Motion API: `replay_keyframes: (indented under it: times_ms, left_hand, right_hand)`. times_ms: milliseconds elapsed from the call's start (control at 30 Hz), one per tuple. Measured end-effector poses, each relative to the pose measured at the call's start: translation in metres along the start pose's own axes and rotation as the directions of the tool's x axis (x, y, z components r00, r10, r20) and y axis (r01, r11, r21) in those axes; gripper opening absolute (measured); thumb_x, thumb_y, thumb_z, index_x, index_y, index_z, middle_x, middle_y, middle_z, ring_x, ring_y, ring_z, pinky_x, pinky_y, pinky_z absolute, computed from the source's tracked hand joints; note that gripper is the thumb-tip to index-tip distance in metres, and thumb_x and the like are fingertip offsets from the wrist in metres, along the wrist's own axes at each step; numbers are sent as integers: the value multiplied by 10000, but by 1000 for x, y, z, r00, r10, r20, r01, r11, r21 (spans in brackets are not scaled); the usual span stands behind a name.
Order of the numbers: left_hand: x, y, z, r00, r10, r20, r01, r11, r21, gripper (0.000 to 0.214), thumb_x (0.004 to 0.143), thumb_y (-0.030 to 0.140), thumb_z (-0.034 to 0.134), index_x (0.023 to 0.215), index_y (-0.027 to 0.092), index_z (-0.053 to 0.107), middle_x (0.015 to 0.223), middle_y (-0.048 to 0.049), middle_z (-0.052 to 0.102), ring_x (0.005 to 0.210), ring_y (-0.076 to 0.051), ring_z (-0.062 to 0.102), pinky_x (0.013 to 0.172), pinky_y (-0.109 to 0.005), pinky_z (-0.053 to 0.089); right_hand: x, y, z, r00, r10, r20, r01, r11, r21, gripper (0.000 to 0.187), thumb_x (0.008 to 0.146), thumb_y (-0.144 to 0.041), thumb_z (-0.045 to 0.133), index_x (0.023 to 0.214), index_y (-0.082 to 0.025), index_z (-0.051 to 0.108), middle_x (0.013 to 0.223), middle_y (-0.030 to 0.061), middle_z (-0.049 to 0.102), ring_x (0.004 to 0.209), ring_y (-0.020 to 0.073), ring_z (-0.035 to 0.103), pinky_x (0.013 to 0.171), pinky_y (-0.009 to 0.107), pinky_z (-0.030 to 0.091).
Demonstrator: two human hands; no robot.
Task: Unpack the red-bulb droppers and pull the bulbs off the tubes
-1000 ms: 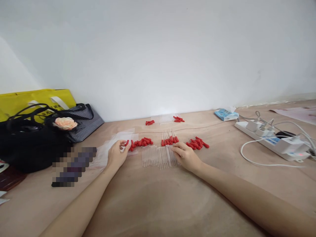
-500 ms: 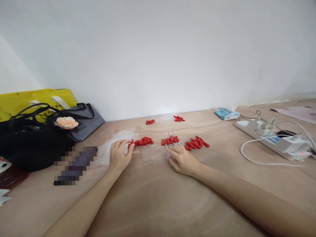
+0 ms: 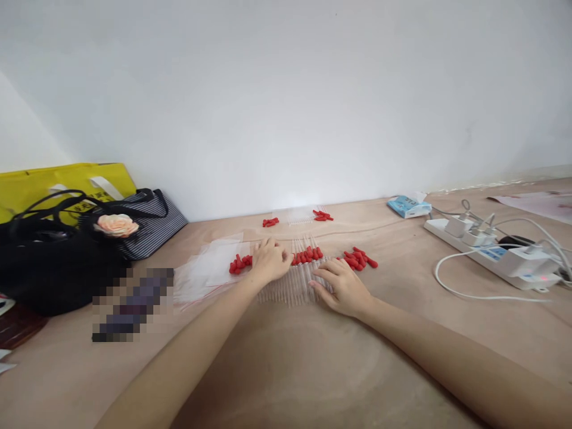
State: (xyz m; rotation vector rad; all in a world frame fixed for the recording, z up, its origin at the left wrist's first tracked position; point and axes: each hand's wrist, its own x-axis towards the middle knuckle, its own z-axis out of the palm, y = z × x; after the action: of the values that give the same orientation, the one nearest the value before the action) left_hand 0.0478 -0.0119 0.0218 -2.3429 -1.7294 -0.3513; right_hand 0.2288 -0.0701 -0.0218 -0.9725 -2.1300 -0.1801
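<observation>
A row of clear thin tubes [image 3: 286, 289], which look like droppers, lies side by side on the table. Just beyond it, several red rubber bulbs [image 3: 308, 256] sit in a line, with more clear tubes [image 3: 306, 241] behind them. My left hand [image 3: 270, 262] is over the left end of the row, fingers curled and thumb beside the leftmost bulb of the line; whatever lies between its fingertips is hidden. Resting at the row's right end, my right hand [image 3: 342, 287] has its fingers and thumb apart over the tubes. Loose red bulbs form a left pile [image 3: 239, 263] and a right pile [image 3: 360, 259].
Clear plastic bags [image 3: 208, 265] lie to the left, near a pixelated dark object [image 3: 134, 307]. Black [image 3: 67, 268], striped [image 3: 172, 223] and yellow bags [image 3: 107, 179] stand farther left. Tissues [image 3: 409, 207] and a power strip [image 3: 487, 253] with cables are on the right. More red bulbs [image 3: 270, 222] lie near the wall.
My left hand has moved right, from the left pile of red bulbs to the line of bulbs above the tubes. My right hand has shifted slightly right.
</observation>
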Motion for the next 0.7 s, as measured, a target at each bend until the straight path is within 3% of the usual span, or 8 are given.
replay_keyframes:
  times_ms: [200, 400, 567, 700]
  left_hand:
    - [31, 17, 11, 982, -129, 137, 125, 991, 39, 229, 644, 354, 540, 654, 152, 649, 870, -164, 623, 935, -335, 507, 746, -448, 361]
    - [35, 16, 9, 973, -188, 135, 181, 981, 68, 235, 662, 366, 529, 663, 157, 635, 830, -166, 640, 895, -343, 534, 691, -432, 387]
    - [7, 4, -15, 993, -110, 41, 107, 991, 81, 225, 764, 254, 408, 716, 140, 596, 836, -147, 610, 914, -305, 513, 734, -412, 388]
    - [-33, -10, -21, 985, 138, -105, -136, 990, 27, 212, 833, 207, 337, 820, 134, 535, 814, -95, 586, 792, -218, 535, 694, -346, 418]
  right_hand:
    - [-1, 8, -4, 997, 11, -83, -21, 993, -114, 150, 799, -261, 488, 811, -185, 617, 830, 41, 602, 742, 144, 501, 654, 309, 258]
    - [0, 10, -2, 994, 22, -107, -38, 988, -153, 123, 781, -228, 499, 767, -199, 618, 798, 17, 614, 727, 138, 493, 681, 327, 226]
    - [-1, 12, -1, 985, 89, -148, -108, 987, -121, 141, 768, -229, 501, 862, -199, 602, 851, 35, 598, 764, 156, 491, 692, 318, 255]
    - [0, 7, -3, 970, 91, -226, -122, 985, -124, 272, 779, -290, 489, 1018, -169, 542, 982, 86, 568, 861, 190, 490, 739, 334, 289]
